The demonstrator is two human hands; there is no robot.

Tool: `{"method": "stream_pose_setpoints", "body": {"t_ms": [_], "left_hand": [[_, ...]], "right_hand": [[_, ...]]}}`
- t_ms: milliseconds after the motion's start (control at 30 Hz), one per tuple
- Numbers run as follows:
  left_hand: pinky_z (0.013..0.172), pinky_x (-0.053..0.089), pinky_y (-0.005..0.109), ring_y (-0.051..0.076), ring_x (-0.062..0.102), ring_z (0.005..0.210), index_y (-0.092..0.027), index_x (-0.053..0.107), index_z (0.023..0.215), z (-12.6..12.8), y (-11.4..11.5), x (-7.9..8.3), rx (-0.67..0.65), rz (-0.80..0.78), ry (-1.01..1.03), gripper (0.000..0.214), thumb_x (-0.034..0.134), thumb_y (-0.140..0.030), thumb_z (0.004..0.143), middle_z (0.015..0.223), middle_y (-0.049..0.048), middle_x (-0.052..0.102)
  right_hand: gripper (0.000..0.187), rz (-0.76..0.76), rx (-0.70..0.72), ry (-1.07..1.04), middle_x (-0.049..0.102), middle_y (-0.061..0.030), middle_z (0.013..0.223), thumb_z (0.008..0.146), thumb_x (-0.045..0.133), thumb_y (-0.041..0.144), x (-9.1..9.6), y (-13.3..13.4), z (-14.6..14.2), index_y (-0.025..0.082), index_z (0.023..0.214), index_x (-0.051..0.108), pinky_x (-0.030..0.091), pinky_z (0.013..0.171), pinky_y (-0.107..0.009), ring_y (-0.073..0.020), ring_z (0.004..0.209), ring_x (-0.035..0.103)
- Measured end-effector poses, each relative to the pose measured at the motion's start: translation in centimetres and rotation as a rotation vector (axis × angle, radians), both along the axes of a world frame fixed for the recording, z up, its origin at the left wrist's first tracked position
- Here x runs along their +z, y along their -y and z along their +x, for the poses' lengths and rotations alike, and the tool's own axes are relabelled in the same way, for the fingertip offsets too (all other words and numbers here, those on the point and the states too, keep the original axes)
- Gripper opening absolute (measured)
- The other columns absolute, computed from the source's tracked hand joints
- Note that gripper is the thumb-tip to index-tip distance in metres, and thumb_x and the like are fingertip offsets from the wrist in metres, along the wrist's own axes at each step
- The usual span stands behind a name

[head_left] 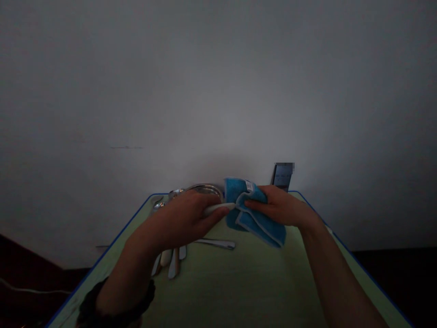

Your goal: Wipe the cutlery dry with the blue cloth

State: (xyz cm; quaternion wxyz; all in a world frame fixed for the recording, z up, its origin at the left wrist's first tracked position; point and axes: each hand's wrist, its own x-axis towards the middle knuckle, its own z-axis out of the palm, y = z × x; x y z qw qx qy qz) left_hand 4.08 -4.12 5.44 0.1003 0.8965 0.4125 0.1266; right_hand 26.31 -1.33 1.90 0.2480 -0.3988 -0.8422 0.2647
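Observation:
My left hand (186, 216) is closed round the pale handle of a piece of cutlery (216, 209), held above a light green table (239, 282). The far end of that cutlery goes into a folded blue cloth (251, 214), which my right hand (280, 207) pinches round it. Whether the piece is a spoon, a fork or a knife is hidden by the cloth. Both hands hover near the far end of the table.
Several more pieces of cutlery (172, 264) lie under my left wrist, and one (216, 243) lies crosswise beside them. A shiny metal dish (205, 189) sits at the far edge. A dark phone-like object (282, 176) leans on the grey wall. The table has a blue rim.

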Motion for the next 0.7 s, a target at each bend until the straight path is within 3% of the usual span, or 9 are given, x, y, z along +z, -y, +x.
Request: {"method": "stream_pose_setpoints", "body": {"t_ms": [133, 267, 467, 567, 700], "left_hand": [[0.057, 0.037, 0.023, 0.013, 0.054, 0.060, -0.017, 0.062, 0.092, 0.1, -0.2, -0.2, -0.005, 0.009, 0.002, 0.038, 0.032, -0.041, 0.088, 0.071, 0.0024, 0.062], [0.056, 0.036, 0.022, 0.013, 0.053, 0.060, -0.017, 0.062, 0.088, 0.2, -0.4, -0.5, -0.004, -0.014, 0.026, 0.038, 0.032, -0.042, 0.088, 0.071, 0.0025, 0.061], [0.057, 0.035, 0.022, 0.012, 0.050, 0.056, -0.016, 0.058, 0.080, 0.1, -0.9, -0.2, -0.016, -0.096, 0.127, 0.037, 0.030, -0.039, 0.089, 0.064, -0.0007, 0.057], [0.059, 0.034, 0.023, 0.012, 0.048, 0.058, -0.016, 0.057, 0.072, -0.2, -1.7, -0.9, 0.002, -0.164, 0.241, 0.035, 0.036, -0.039, 0.087, 0.063, -0.0017, 0.054], [0.058, 0.033, 0.024, 0.013, 0.046, 0.058, -0.016, 0.055, 0.062, 1.2, -2.6, -4.9, 0.088, -0.348, 0.464, 0.033, 0.047, -0.043, 0.080, 0.059, -0.0025, 0.049]], "right_hand": [[0.030, 0.085, -0.076, 0.009, 0.059, -0.0002, 0.067, 0.080, 0.047, 0.042, -0.4, -0.3, -0.5, 0.015, 0.072, 0.058, 0.038, 0.055, -0.022, -0.0118, 0.061, 0.054], [0.035, 0.070, -0.111, -0.054, 0.058, -0.0004, 0.065, 0.080, 0.044, 0.046, -0.4, -0.4, -0.5, 0.015, 0.070, 0.058, 0.037, 0.054, -0.022, -0.0116, 0.059, 0.053], [0.035, 0.047, -0.282, -0.316, 0.060, -0.0010, 0.066, 0.078, 0.048, 0.047, -1.2, -0.8, -1.7, 0.014, 0.069, 0.058, 0.039, 0.056, -0.023, -0.0131, 0.061, 0.054], [0.033, -0.156, -0.393, -0.665, 0.063, -0.0010, 0.067, 0.072, 0.056, 0.047, -3.4, -1.3, -3.0, 0.015, 0.072, 0.061, 0.042, 0.058, -0.026, -0.0146, 0.061, 0.056], [0.024, -0.743, -0.492, -1.411, 0.069, 0.0000, 0.076, 0.070, 0.062, 0.038, -7.8, -1.7, -3.4, 0.020, 0.085, 0.063, 0.048, 0.066, -0.029, -0.0156, 0.068, 0.063]]}}
